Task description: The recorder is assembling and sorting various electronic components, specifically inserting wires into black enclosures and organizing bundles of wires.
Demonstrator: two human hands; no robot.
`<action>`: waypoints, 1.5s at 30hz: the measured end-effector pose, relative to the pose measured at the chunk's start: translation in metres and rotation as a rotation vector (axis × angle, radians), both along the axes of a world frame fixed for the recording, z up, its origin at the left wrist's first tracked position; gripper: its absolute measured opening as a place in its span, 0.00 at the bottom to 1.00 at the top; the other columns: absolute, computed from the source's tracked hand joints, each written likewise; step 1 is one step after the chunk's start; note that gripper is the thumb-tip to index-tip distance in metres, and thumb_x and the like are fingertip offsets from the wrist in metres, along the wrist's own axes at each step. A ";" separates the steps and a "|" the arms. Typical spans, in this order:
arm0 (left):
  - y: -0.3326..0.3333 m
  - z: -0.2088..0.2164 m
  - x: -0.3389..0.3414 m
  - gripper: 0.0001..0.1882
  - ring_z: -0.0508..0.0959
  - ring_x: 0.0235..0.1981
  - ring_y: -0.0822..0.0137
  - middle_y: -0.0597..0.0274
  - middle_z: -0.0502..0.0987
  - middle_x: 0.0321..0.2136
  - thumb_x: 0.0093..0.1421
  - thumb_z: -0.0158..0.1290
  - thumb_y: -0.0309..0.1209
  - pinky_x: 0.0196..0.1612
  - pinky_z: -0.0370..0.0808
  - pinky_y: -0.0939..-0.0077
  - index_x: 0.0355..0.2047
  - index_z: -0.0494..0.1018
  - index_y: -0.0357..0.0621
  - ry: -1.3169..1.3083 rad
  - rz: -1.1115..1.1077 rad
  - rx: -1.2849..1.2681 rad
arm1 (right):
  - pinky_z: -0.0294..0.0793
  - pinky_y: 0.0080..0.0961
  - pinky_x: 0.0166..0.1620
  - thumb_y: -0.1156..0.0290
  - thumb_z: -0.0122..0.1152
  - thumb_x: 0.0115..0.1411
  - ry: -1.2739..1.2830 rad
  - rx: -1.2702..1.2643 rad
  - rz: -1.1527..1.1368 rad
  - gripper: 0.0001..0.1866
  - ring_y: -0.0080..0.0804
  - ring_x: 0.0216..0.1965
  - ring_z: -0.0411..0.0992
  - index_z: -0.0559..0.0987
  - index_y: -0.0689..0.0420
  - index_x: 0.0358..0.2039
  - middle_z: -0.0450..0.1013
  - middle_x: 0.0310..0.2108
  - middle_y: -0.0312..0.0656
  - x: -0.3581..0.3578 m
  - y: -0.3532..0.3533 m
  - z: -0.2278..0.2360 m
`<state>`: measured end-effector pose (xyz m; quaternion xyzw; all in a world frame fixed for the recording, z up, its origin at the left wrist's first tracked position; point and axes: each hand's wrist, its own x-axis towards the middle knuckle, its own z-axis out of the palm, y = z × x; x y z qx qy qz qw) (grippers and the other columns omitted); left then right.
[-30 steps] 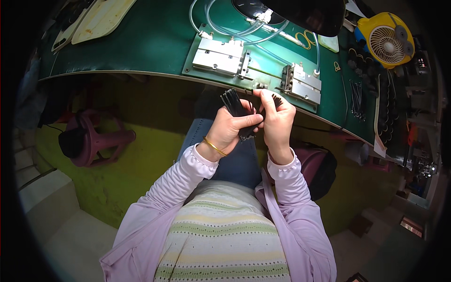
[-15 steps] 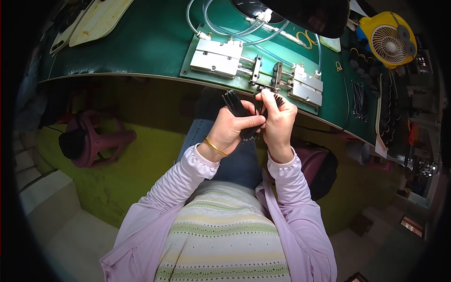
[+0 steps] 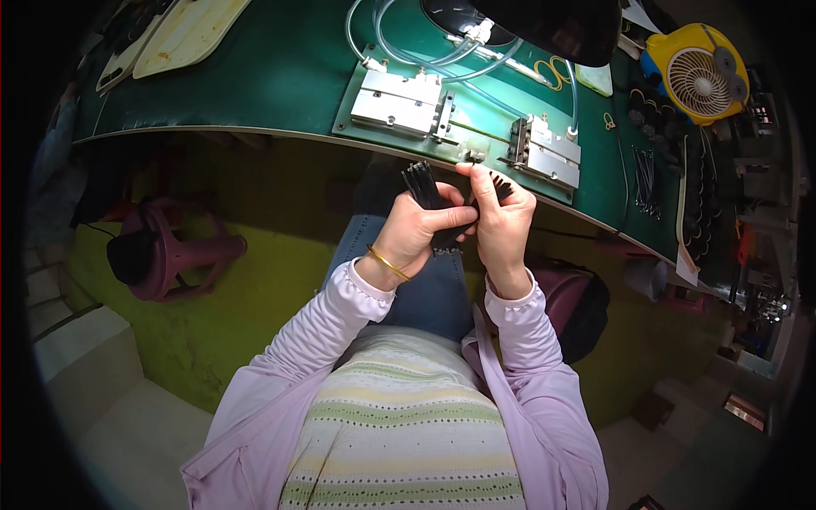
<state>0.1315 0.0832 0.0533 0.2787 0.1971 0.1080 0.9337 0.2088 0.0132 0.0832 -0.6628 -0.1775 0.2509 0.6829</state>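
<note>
My left hand (image 3: 403,231) is closed around a bundle of thin black cords (image 3: 420,182), whose ends stick out above and below the fingers. Close beside it, my right hand (image 3: 506,228) is closed too, with more black cord ends (image 3: 501,185) fanning out behind its index finger. Its thumb and fingertip pinch together by a small metal post (image 3: 473,156) at the front of a pneumatic fixture; what lies between them is too small to make out. The fixture has a left silver block (image 3: 395,104) and a right silver block (image 3: 550,161), with their jaws drawn apart.
Clear air hoses (image 3: 408,56) loop behind the fixture on the green table (image 3: 255,93). A black lamp head (image 3: 552,30) hangs above. To the right are a yellow fan (image 3: 699,76) and several black cords (image 3: 648,183). Purple stools (image 3: 183,255) stand below.
The fixture's two jaws have slid apart, back toward their blocks, leaving a wide gap. Both hands stay nearly in place, still holding the black cords.
</note>
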 end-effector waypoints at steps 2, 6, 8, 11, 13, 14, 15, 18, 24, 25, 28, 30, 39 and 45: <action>0.000 -0.002 0.001 0.06 0.72 0.20 0.72 0.63 0.70 0.19 0.45 0.55 0.20 0.23 0.68 0.82 0.22 0.68 0.38 -0.007 -0.002 0.002 | 0.53 0.10 0.09 0.68 0.51 0.55 -0.004 -0.009 0.004 0.11 0.11 0.07 0.56 0.76 0.64 0.25 0.62 0.09 0.29 0.002 0.000 0.002; -0.002 -0.004 0.002 0.06 0.72 0.20 0.72 0.63 0.70 0.19 0.46 0.55 0.21 0.23 0.68 0.82 0.23 0.67 0.38 0.001 0.007 0.022 | 0.56 0.11 0.09 0.68 0.52 0.55 0.018 -0.030 -0.004 0.11 0.13 0.07 0.58 0.77 0.64 0.25 0.65 0.09 0.32 0.005 0.001 0.000; -0.003 -0.004 0.004 0.07 0.71 0.20 0.71 0.63 0.70 0.19 0.47 0.54 0.21 0.23 0.68 0.82 0.24 0.66 0.39 0.043 0.028 0.054 | 0.55 0.11 0.09 0.69 0.52 0.55 0.075 -0.033 -0.042 0.11 0.13 0.07 0.58 0.76 0.64 0.23 0.64 0.09 0.32 0.007 0.002 -0.003; -0.003 -0.003 0.005 0.07 0.71 0.20 0.71 0.63 0.70 0.19 0.47 0.54 0.21 0.23 0.69 0.82 0.25 0.66 0.39 0.041 0.032 0.063 | 0.54 0.12 0.09 0.68 0.52 0.54 0.069 -0.040 -0.037 0.12 0.14 0.07 0.58 0.76 0.64 0.23 0.64 0.08 0.32 0.009 0.002 -0.003; -0.003 -0.003 0.005 0.07 0.72 0.20 0.71 0.63 0.70 0.20 0.47 0.54 0.21 0.23 0.69 0.82 0.25 0.66 0.39 0.041 0.034 0.068 | 0.54 0.12 0.09 0.68 0.52 0.54 0.068 -0.044 -0.034 0.12 0.14 0.06 0.58 0.76 0.64 0.22 0.64 0.08 0.32 0.010 0.003 -0.004; -0.003 -0.003 0.005 0.07 0.72 0.20 0.71 0.63 0.70 0.20 0.47 0.54 0.21 0.23 0.69 0.82 0.25 0.66 0.39 0.038 0.035 0.072 | 0.54 0.12 0.09 0.68 0.52 0.54 0.064 -0.037 -0.035 0.12 0.14 0.06 0.58 0.76 0.64 0.22 0.64 0.08 0.32 0.010 0.003 -0.005; -0.003 -0.004 0.005 0.08 0.72 0.20 0.71 0.63 0.70 0.20 0.47 0.54 0.20 0.23 0.69 0.82 0.25 0.66 0.39 0.035 0.037 0.076 | 0.54 0.12 0.09 0.68 0.52 0.54 0.060 -0.031 -0.037 0.12 0.14 0.06 0.58 0.76 0.64 0.22 0.64 0.08 0.32 0.010 0.003 -0.005; -0.003 -0.003 0.006 0.08 0.72 0.20 0.71 0.62 0.70 0.20 0.47 0.54 0.20 0.23 0.69 0.82 0.25 0.66 0.39 0.034 0.041 0.083 | 0.54 0.12 0.09 0.68 0.52 0.54 0.066 -0.020 -0.039 0.12 0.14 0.06 0.58 0.76 0.65 0.22 0.64 0.08 0.32 0.010 0.003 -0.007; 0.000 -0.002 0.004 0.06 0.72 0.21 0.71 0.62 0.70 0.21 0.49 0.53 0.21 0.24 0.70 0.81 0.26 0.66 0.39 0.007 0.010 0.119 | 0.55 0.12 0.09 0.67 0.52 0.55 0.118 -0.025 -0.070 0.13 0.15 0.06 0.58 0.75 0.64 0.20 0.64 0.09 0.33 0.009 0.004 -0.010; 0.001 -0.001 0.003 0.06 0.72 0.21 0.71 0.62 0.70 0.21 0.49 0.53 0.21 0.24 0.70 0.81 0.26 0.66 0.39 0.006 0.010 0.120 | 0.55 0.12 0.09 0.67 0.52 0.55 0.117 -0.024 -0.070 0.13 0.15 0.06 0.58 0.75 0.64 0.20 0.64 0.09 0.33 0.009 0.004 -0.008; 0.005 0.011 -0.003 0.05 0.73 0.22 0.70 0.60 0.72 0.23 0.50 0.51 0.21 0.26 0.72 0.79 0.28 0.69 0.35 -0.049 -0.039 -0.228 | 0.56 0.12 0.09 0.66 0.52 0.55 0.221 -0.035 -0.078 0.14 0.15 0.07 0.59 0.74 0.64 0.19 0.65 0.11 0.33 0.006 0.003 0.000; 0.007 0.014 -0.007 0.05 0.74 0.23 0.70 0.60 0.72 0.24 0.50 0.50 0.21 0.27 0.73 0.78 0.29 0.69 0.35 -0.030 -0.043 -0.171 | 0.57 0.12 0.09 0.67 0.52 0.55 0.179 0.020 -0.049 0.14 0.15 0.08 0.60 0.73 0.64 0.19 0.66 0.12 0.33 0.008 -0.001 -0.008; 0.008 0.001 -0.014 0.09 0.74 0.28 0.69 0.59 0.73 0.29 0.51 0.49 0.20 0.31 0.74 0.76 0.35 0.69 0.34 -0.042 -0.024 0.071 | 0.60 0.11 0.11 0.71 0.55 0.53 0.024 0.026 0.072 0.09 0.14 0.12 0.64 0.75 0.64 0.23 0.68 0.14 0.33 -0.001 -0.006 -0.004; 0.002 0.002 -0.011 0.09 0.74 0.27 0.70 0.61 0.73 0.28 0.51 0.49 0.20 0.30 0.73 0.77 0.35 0.69 0.35 -0.002 0.041 -0.011 | 0.60 0.10 0.11 0.71 0.55 0.52 0.005 0.029 0.046 0.08 0.13 0.10 0.62 0.76 0.64 0.26 0.68 0.13 0.32 0.001 -0.005 -0.009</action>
